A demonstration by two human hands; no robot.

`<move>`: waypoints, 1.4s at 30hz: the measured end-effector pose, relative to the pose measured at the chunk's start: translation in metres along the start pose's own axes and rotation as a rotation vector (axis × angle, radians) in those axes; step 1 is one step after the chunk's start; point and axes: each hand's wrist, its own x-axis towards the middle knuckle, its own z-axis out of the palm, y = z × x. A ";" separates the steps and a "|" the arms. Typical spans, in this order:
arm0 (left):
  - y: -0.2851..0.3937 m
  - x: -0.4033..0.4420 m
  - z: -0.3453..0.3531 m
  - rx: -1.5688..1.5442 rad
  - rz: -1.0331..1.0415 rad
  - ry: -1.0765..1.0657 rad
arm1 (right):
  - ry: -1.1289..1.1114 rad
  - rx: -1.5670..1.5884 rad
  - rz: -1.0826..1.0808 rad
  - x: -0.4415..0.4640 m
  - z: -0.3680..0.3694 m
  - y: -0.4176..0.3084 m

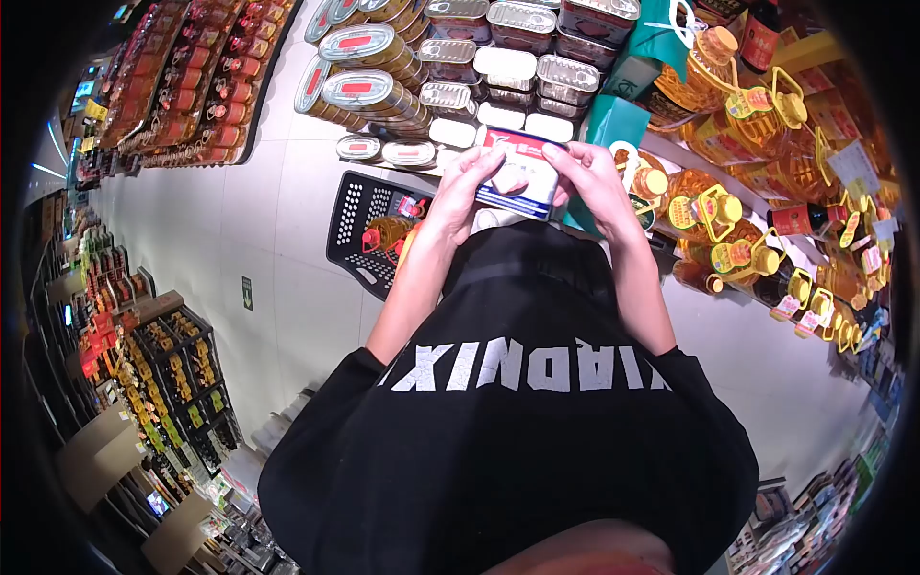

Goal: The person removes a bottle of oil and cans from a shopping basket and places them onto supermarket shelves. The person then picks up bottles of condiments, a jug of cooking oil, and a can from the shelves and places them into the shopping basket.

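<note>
Between both hands I hold a rectangular tin can (518,182) with a red, white and blue label, its printed face turned up to me. My left hand (466,187) grips its left edge, the thumb lying over the label. On the right edge, my right hand (589,182) is closed with its thumb near the top corner. Stacked cans (508,72) of the same flat, rectangular kind stand just beyond the one I hold. Below and left of my left hand is a black shopping basket (356,206) with a bottle of amber oil (390,233) inside.
Oval tins (369,86) are stacked at the back left of the display. Large oil bottles with yellow handles (714,211) line the shelf on my right. Far left stands a rack of red-labelled bottles (196,81). Pale floor tiles (216,225) lie to my left.
</note>
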 end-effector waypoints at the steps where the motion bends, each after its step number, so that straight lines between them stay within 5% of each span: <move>1: -0.001 -0.001 0.003 -0.101 -0.070 -0.010 | -0.027 -0.009 0.014 -0.006 -0.001 -0.009; 4: -0.005 -0.011 0.023 -0.362 -0.163 -0.098 | -0.145 0.109 -0.043 -0.017 0.000 -0.017; 6: -0.027 -0.008 0.010 -0.609 -0.178 -0.404 | -0.170 0.115 -0.048 -0.021 -0.001 -0.012; 8: -0.035 -0.013 0.017 -0.750 -0.170 -0.492 | -0.160 0.119 -0.059 -0.023 0.000 -0.004; 17: -0.047 -0.039 0.038 -0.074 0.073 0.203 | -0.124 0.247 0.051 -0.036 0.001 0.023; 22: -0.056 -0.057 0.049 0.027 0.205 0.304 | -0.260 0.172 0.004 -0.029 -0.004 0.043; 32: -0.014 -0.087 0.069 0.259 0.394 0.156 | -0.434 1.053 0.287 -0.040 -0.016 0.058; 35: -0.010 -0.088 0.073 0.270 0.387 0.137 | -0.583 1.072 0.162 -0.048 -0.015 0.051; 39: -0.015 -0.079 0.070 0.412 0.406 0.201 | -0.316 0.497 -0.059 -0.058 -0.013 0.025; 42: -0.021 -0.076 0.063 0.427 0.324 0.203 | -0.257 0.352 -0.185 -0.067 -0.004 0.005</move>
